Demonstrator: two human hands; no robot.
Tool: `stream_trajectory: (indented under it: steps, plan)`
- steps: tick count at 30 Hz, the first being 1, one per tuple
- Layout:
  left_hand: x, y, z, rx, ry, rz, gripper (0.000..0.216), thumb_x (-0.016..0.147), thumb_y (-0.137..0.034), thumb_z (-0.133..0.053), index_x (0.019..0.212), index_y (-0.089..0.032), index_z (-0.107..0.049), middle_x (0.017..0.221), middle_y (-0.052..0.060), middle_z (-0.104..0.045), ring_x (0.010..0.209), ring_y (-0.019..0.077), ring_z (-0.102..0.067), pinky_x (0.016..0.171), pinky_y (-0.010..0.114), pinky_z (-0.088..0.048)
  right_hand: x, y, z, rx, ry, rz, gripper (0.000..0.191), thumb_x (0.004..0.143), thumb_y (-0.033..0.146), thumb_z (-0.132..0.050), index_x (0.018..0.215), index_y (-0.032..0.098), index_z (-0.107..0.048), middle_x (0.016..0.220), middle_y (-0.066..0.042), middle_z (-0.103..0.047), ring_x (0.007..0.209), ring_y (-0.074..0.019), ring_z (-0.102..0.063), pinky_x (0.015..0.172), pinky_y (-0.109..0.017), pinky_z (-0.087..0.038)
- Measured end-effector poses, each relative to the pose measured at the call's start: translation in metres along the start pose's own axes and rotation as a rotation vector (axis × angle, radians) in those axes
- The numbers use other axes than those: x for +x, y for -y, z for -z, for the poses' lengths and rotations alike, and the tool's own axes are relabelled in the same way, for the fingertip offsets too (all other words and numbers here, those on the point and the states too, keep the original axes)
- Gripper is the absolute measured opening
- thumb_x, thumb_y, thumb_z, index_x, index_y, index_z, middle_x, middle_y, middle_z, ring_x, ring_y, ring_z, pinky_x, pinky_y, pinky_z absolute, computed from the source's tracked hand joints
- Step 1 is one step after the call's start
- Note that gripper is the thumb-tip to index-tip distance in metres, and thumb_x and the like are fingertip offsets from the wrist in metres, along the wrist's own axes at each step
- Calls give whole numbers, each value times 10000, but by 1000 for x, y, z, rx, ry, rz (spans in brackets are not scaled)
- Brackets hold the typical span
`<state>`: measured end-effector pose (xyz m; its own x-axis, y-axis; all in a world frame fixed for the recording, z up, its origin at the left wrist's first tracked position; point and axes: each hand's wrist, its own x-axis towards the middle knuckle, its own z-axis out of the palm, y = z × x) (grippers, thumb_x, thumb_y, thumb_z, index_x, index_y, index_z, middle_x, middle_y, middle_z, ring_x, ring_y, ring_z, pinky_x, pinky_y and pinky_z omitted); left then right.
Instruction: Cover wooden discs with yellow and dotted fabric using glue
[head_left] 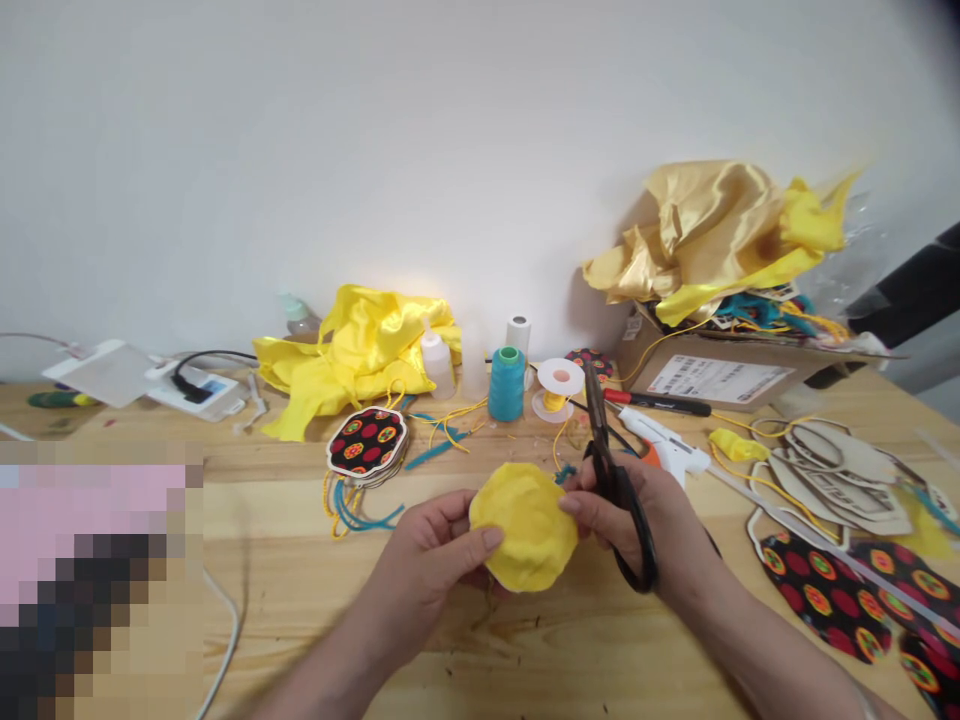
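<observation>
Above the table (285, 570), yellow cloth (523, 525) is pinched by left hand (442, 545) and right hand (664, 505), seemingly for smoothing, which requires scissors (614, 480) held clear.

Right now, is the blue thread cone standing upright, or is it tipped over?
Upright: the blue thread cone stands with its green top upward and its base on the table.

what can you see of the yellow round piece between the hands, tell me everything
The yellow round piece looks like soft fabric, roughly circular, with a slightly wavy edge and shallow wrinkles across its face. Its broad face is turned toward the camera, above the wooden table. The left grip pinches its left side, thumb on the face; the right grip has its thumb at the upper right edge. Its back is hidden.
</observation>
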<state>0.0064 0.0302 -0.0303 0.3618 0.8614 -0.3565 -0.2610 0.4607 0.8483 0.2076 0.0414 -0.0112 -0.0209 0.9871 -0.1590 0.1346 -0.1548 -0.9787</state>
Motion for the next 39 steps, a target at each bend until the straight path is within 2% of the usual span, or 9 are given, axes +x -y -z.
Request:
stream_trajectory:
  steps: [3, 5, 10, 14, 18, 24, 30, 35, 39]
  plan:
    - [0, 0, 0, 47, 41, 29, 282, 688, -295, -766, 910, -127, -715, 757, 75, -728, 630, 155, -647, 578, 254, -529, 0, 1, 10, -204, -162, 123, 307, 652, 453, -722, 666, 190, -564, 543, 16, -550, 483, -112, -448, 448, -233, -360]
    - [-3, 1, -2, 88, 108, 59, 277, 686, -299, -763, 905, -134, -721, 738, 58, -723, 636, 147, -643, 598, 239, -512, -1, 3, 16, -273, -190, 188, 287, 669, 446, -718, 698, 193, -583, 609, -3, -591, 530, -127, -486, 482, -241, -391]
    - [-11, 0, -8, 248, 322, 79, 292, 795, -243, -645, 1079, -184, -686, 924, 52, -714, 838, 183, -640, 733, 258, -477, -4, 6, 21, -290, 191, 201, 280, 659, 417, -752, 778, 197, -624, 736, -10, -621, 605, -136, -516, 524, -239, -409]
    - [-15, -3, -10, 344, 369, 67, 301, 792, -205, -617, 1085, -206, -688, 949, 51, -711, 869, 213, -637, 759, 282, -474, -7, 6, 18, -391, 398, 190, 288, 635, 404, -784, 766, 187, -647, 676, 12, -575, 623, -135, -486, 527, -230, -364]
    - [-15, -6, -13, 410, 392, -4, 362, 785, -178, -597, 1136, -222, -672, 915, 49, -716, 875, 229, -638, 777, 296, -475, -10, 5, 15, -422, 493, 176, 247, 680, 377, -753, 758, 183, -619, 685, 19, -576, 629, -125, -473, 529, -223, -349]
    - [-15, -9, -13, 496, 470, -26, 445, 805, -103, -530, 1210, -264, -620, 1074, 42, -686, 936, 219, -619, 786, 290, -462, -12, 6, 10, -442, 521, 157, 206, 714, 307, -716, 692, 183, -553, 649, 36, -534, 606, -108, -445, 511, -217, -315]
    - [-15, -5, -10, 396, 439, 4, 393, 812, -153, -559, 1186, -252, -628, 1058, 44, -685, 937, 213, -618, 780, 279, -459, -12, 4, 8, -379, 514, 120, 169, 709, 241, -694, 682, 179, -539, 643, 33, -517, 604, -107, -435, 520, -217, -325]
    - [-14, -3, -3, 258, 407, 31, 314, 814, -273, -615, 1122, -215, -648, 1038, 54, -692, 905, 208, -633, 750, 262, -470, -9, -1, 8, -109, 493, -1, 229, 705, 296, -711, 696, 183, -512, 636, 39, -483, 567, -91, -413, 491, -203, -341]
    - [-11, 0, 2, 225, 257, -55, 369, 780, -378, -661, 1103, -201, -642, 1028, 73, -690, 919, 230, -627, 762, 289, -487, -6, -2, 7, 119, 417, -75, 350, 659, 404, -757, 715, 189, -486, 664, 30, -523, 561, -89, -448, 494, -207, -374]
